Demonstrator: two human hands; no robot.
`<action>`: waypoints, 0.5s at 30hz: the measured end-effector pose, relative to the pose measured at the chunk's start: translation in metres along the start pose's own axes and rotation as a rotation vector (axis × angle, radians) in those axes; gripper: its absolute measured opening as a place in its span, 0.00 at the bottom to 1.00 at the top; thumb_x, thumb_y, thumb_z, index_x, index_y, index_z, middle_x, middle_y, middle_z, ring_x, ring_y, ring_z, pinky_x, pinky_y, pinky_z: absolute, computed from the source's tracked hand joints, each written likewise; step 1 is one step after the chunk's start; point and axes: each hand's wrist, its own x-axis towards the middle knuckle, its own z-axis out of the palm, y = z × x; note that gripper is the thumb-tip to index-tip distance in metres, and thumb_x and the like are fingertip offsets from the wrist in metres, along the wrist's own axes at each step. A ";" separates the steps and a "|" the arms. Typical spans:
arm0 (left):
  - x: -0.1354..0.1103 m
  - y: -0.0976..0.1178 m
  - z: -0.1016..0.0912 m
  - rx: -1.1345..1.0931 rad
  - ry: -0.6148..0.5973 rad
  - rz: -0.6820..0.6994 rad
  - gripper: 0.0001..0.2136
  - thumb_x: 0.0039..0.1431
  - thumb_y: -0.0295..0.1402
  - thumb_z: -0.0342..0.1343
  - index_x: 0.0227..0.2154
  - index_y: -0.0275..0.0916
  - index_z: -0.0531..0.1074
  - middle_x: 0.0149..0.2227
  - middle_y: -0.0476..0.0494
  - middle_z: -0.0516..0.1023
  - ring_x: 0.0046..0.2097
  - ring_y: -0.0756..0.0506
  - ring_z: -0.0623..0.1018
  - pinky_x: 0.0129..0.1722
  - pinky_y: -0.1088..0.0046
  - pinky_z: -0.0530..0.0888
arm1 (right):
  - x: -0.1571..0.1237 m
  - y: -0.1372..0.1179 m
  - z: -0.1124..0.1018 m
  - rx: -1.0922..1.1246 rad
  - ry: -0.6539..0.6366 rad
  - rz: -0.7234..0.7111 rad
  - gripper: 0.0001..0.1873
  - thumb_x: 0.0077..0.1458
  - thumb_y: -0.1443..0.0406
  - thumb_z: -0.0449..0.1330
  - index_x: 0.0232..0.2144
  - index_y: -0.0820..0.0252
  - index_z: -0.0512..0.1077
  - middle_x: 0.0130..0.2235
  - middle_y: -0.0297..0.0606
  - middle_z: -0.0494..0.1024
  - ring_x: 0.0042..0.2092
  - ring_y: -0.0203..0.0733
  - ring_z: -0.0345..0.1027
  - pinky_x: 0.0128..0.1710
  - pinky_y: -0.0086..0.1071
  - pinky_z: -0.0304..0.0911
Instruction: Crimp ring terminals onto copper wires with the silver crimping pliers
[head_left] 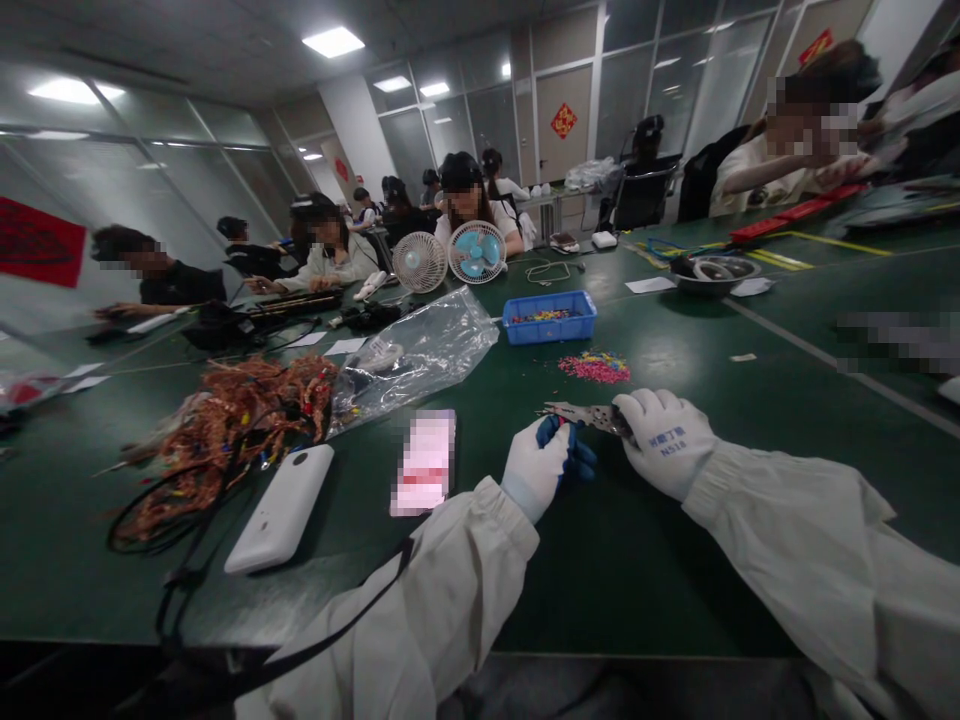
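Note:
My right hand (666,440), in a white glove with blue print, is wrapped round the handles of metal wire strippers (589,415). The tool's jaws point left, over the fingers of my left hand (536,465). That hand wears a white glove with a blue palm and is closed in a pinch. Between its fingers, just below the jaws, shows a small red piece (562,422), too small to name exactly. Just beyond the hands lies a loose pile of pink, yellow and blue bits (596,367). A blue plastic basket (551,330) with more coloured bits stands behind the pile.
To the left are a tangle of copper wire (232,420), a white power bank (281,510), a phone (424,462) and a clear plastic bag (427,350). Two small fans (477,252) stand farther back. A dark bowl (712,275) is at right. Other people sit around the green table (600,590).

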 end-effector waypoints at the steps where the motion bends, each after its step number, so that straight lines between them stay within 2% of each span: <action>1: 0.000 0.000 0.000 0.000 0.003 -0.001 0.19 0.57 0.49 0.67 0.34 0.38 0.70 0.24 0.47 0.79 0.21 0.49 0.75 0.24 0.74 0.71 | 0.000 0.000 -0.001 0.003 -0.003 -0.001 0.18 0.58 0.62 0.54 0.50 0.59 0.73 0.48 0.51 0.77 0.45 0.50 0.65 0.40 0.40 0.55; 11: 0.003 -0.006 -0.004 -0.017 0.032 0.007 0.21 0.57 0.52 0.66 0.38 0.39 0.72 0.24 0.49 0.77 0.21 0.48 0.75 0.24 0.73 0.70 | -0.004 -0.002 -0.003 0.052 -0.022 0.021 0.24 0.58 0.62 0.55 0.56 0.56 0.73 0.53 0.50 0.79 0.48 0.52 0.67 0.42 0.42 0.59; 15: 0.003 -0.005 -0.004 -0.024 0.027 0.004 0.21 0.56 0.51 0.67 0.38 0.38 0.72 0.24 0.49 0.77 0.21 0.49 0.75 0.23 0.74 0.68 | -0.003 -0.001 -0.017 0.075 -0.038 0.042 0.31 0.58 0.56 0.56 0.62 0.57 0.69 0.57 0.51 0.77 0.50 0.54 0.69 0.44 0.44 0.62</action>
